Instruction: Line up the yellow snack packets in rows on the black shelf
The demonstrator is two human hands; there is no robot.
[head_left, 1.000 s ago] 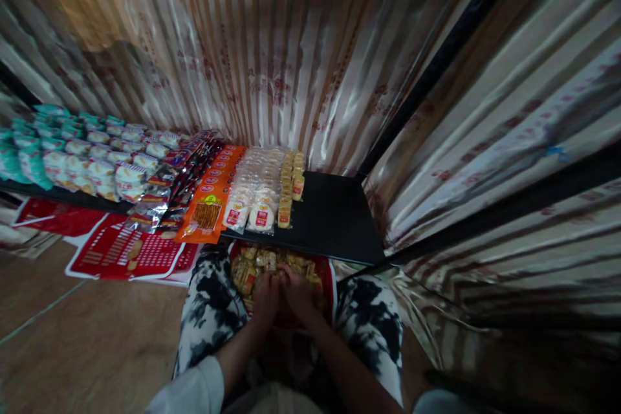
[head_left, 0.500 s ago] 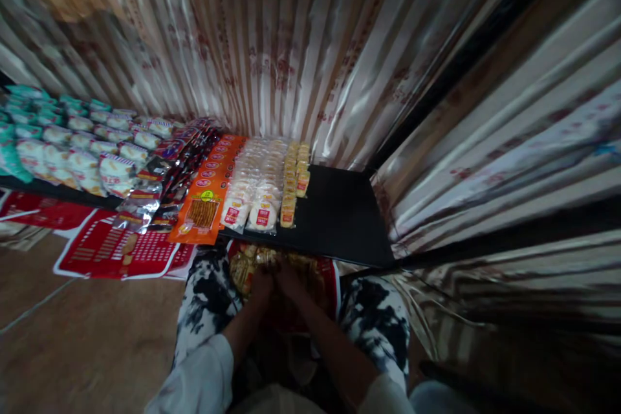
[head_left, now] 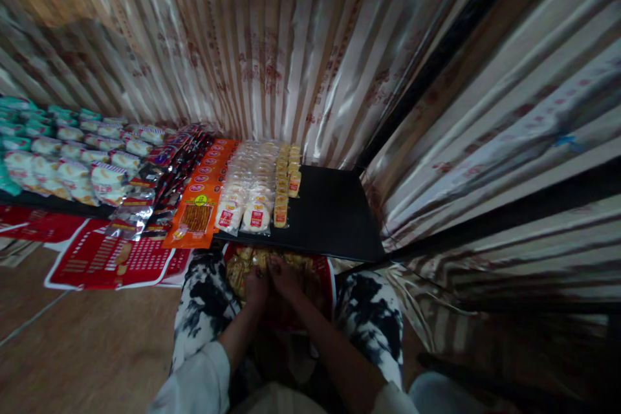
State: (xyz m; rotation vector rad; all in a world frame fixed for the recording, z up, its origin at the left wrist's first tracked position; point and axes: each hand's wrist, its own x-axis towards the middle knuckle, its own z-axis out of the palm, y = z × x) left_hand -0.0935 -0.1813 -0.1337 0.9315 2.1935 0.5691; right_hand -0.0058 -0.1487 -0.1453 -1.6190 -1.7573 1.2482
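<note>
Between my knees sits an open red bag point(head_left: 332, 288) filled with gold-wrapped snack packets point(head_left: 237, 273). My left hand point(head_left: 257, 284) and my right hand point(head_left: 285, 279) are side by side over these packets, nearly touching. Both have their fingers curled inward and closed; in the dim light I cannot make out what is in them. Just beyond the bag, on a black shelf point(head_left: 334, 220), stand two short rows of small yellow snack packets point(head_left: 281, 207). White round cracker packets point(head_left: 256, 217) are lined up to their left.
Farther left on the shelf are an orange snack bag point(head_left: 196, 213), dark red packets point(head_left: 167, 171), white packets point(head_left: 109, 181) and green ones point(head_left: 14, 142). A red printed bag point(head_left: 109, 262) hangs below. Striped sheeting point(head_left: 272, 45) and a black pole point(head_left: 436, 65) enclose the right side.
My view has shifted slightly, so the shelf and goods appear a little farther left. Both hands remain over the bag, their fingers slightly more drawn back toward me.
</note>
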